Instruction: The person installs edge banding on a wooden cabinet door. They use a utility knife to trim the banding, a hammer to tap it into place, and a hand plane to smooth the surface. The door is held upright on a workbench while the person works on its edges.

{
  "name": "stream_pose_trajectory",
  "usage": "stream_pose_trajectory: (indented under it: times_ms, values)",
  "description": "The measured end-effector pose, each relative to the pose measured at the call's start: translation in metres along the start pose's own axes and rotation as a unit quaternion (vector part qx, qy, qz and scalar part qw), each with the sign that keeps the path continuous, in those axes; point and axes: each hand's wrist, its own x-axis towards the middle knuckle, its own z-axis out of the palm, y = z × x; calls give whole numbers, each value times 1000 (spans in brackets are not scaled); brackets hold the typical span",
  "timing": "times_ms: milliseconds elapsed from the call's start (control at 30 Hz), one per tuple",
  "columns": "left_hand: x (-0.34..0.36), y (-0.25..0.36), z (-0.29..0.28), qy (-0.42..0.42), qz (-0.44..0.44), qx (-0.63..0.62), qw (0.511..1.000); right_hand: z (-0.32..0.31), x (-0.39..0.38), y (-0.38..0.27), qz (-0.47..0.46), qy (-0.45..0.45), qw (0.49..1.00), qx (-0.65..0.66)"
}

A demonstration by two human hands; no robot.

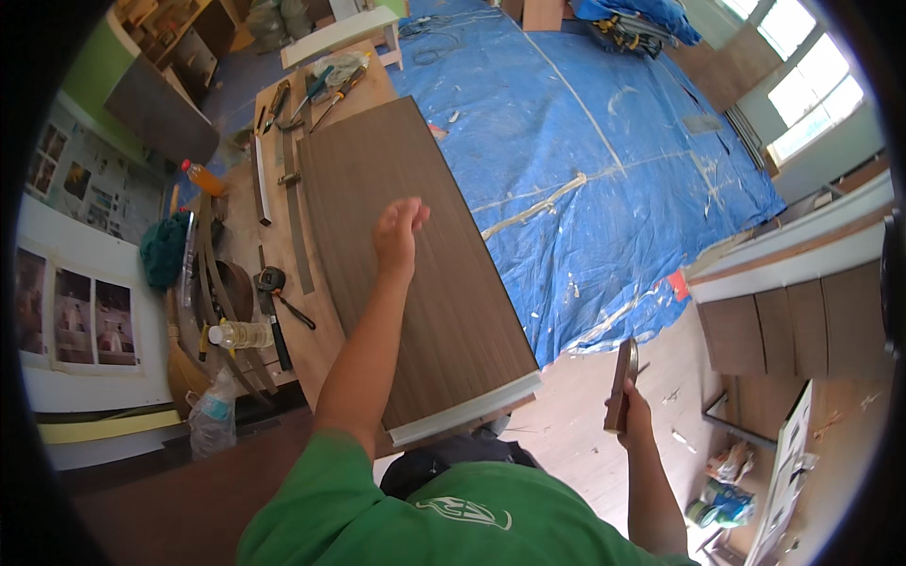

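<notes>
A long brown wood-grain panel (415, 245) lies on the workbench, with a white strip (467, 408) along its near end. My left hand (401, 231) is over the panel's middle with fingers curled in; I see nothing in it, and cannot tell whether it touches the surface. Off the panel's right side, my right hand (635, 413) grips a narrow brown wooden block (619, 394) with a shiny metal part at its far end. That block is held upright above the floor, apart from the panel.
A tape measure (271, 280), clear bottle (241, 335) and metal strips line the bench's left side. Pliers and other hand tools (326, 94) lie at its far end, near an orange bottle (203, 177). Blue sheeting (566, 123) covers the floor beyond; brown cabinet panels (788, 330) stand right.
</notes>
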Motion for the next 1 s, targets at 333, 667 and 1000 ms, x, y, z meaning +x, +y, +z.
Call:
stream_pose_trajectory:
  times_ms: [333, 667, 1000]
  values:
    - [144, -80, -3, 82, 69, -207, 972, 375, 105, -238, -348, -143, 890, -259]
    - [146, -72, 15, 94, 81, -26, 992, 685, 277, -373, -514, 22, 661, -546]
    - [141, -75, 9, 121, 106, 50, 986, 755, 280, -358, -457, 4, 643, -615]
